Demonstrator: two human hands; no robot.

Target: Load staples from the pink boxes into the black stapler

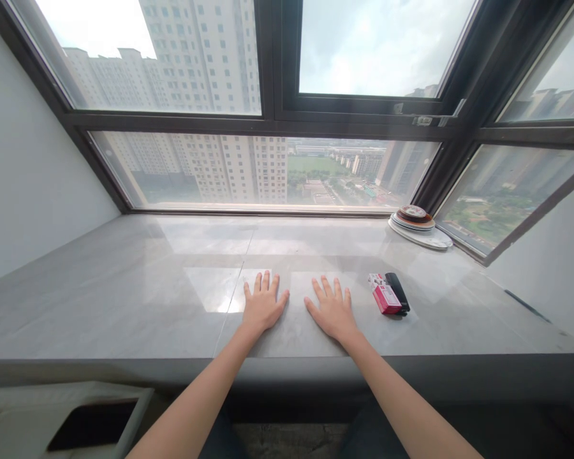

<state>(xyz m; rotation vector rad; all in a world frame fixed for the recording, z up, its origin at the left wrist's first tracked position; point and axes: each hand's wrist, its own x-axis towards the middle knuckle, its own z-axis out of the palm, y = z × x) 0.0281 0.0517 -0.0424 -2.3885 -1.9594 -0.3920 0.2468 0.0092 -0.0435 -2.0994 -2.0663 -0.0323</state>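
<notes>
Palm down on the grey tiled ledge (138,287), my left hand (264,305) has its fingers spread and holds nothing. My right hand (332,311) lies flat a short way to its right, fingers apart, also holding nothing. Close beyond the right hand is a small pink and white box (386,298). Against that box's right side lies a black stapler (398,294), its lower end partly beside the box. Neither hand touches these two things.
A stack of plates (414,223) stands in the far right corner by the dark window frame (263,124). A thin dark strip (526,305) lies along the right wall. Below the ledge's front edge, a pale cabinet-like piece (19,421) with a dark opening sits at left.
</notes>
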